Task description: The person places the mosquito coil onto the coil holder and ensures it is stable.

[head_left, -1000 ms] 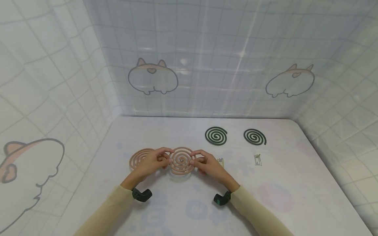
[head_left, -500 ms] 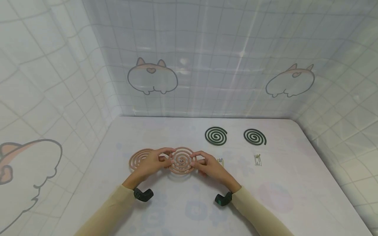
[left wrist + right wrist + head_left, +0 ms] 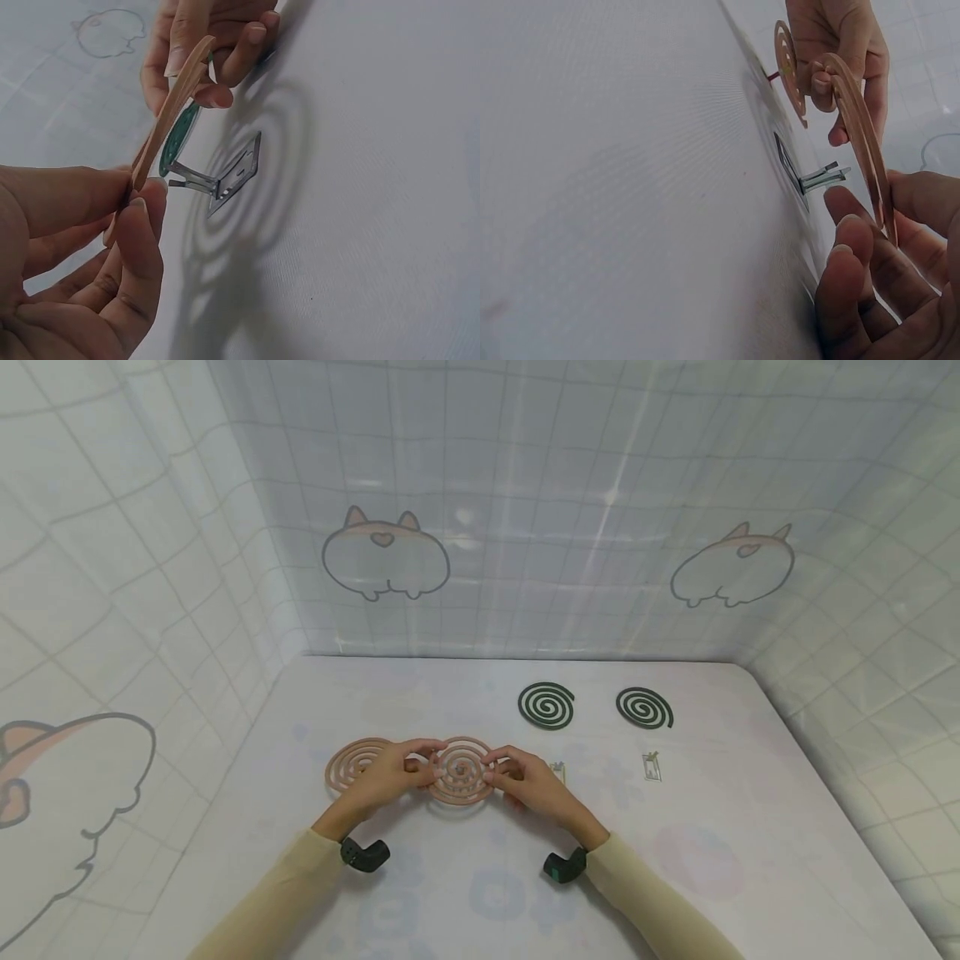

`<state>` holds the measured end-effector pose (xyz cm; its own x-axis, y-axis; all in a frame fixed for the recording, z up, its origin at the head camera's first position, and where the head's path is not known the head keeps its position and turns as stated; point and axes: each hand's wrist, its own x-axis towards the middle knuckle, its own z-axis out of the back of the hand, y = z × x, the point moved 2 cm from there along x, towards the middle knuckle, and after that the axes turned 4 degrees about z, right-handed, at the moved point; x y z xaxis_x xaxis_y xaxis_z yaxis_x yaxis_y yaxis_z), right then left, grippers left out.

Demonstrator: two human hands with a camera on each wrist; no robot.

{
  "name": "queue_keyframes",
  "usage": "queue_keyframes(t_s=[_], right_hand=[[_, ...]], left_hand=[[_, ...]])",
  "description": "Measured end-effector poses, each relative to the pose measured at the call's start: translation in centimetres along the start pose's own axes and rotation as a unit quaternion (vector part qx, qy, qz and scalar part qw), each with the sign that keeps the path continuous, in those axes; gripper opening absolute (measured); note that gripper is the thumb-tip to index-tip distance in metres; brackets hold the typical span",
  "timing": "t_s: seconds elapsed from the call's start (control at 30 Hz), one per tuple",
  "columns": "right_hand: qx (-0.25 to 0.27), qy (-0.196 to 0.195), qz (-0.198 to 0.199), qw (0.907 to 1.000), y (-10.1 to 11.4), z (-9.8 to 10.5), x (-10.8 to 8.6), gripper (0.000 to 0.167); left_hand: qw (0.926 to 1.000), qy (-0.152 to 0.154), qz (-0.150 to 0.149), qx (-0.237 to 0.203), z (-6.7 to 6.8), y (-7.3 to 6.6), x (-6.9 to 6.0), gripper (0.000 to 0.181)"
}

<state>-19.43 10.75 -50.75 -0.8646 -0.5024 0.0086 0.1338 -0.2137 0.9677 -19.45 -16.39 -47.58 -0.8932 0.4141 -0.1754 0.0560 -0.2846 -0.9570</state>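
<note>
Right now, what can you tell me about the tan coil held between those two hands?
The tan coil is a flat, round spiral with open gaps between its turns and a matte look; what it is made of I cannot tell. The left hand and right hand pinch it at opposite edges, holding it raised off the table. It is above a small metal-looking stand whose prongs point toward it, apparently without touching. Both wrist views show it nearly edge-on.
</note>
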Motion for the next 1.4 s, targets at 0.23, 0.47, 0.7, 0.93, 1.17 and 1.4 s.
queue_keyframes(t_s=[0.23,0.47,0.7,0.93,1.17,1.4], right_hand=[[-0.019,-0.005,-0.008,0.9998,-0.07,-0.19,0.25,0.031],[-0.028,-0.007,-0.015,0.9995,-0.09,-0.33,0.37,0.030],[-0.038,-0.008,-0.018,0.9991,-0.07,-0.39,0.40,0.031],[-0.038,-0.015,-0.014,0.9991,0.05,-0.50,0.38,0.033],[-0.039,-0.011,-0.014,0.9991,0.20,-0.50,0.39,0.031],[-0.046,-0.009,-0.006,0.9989,0.16,-0.49,0.52,0.030]], left_hand=[[0.9998,-0.008,-0.004,0.019,0.12,0.21,0.06,0.051],[0.9996,-0.011,-0.001,0.026,0.12,0.23,0.14,0.049],[0.9993,-0.008,-0.005,0.036,0.01,0.49,0.21,0.047],[0.9993,-0.009,0.000,0.038,0.02,0.44,0.04,0.046],[0.9994,-0.008,0.002,0.034,0.03,0.33,-0.17,0.047],[0.9990,-0.013,-0.001,0.043,0.01,0.02,-0.28,0.046]])
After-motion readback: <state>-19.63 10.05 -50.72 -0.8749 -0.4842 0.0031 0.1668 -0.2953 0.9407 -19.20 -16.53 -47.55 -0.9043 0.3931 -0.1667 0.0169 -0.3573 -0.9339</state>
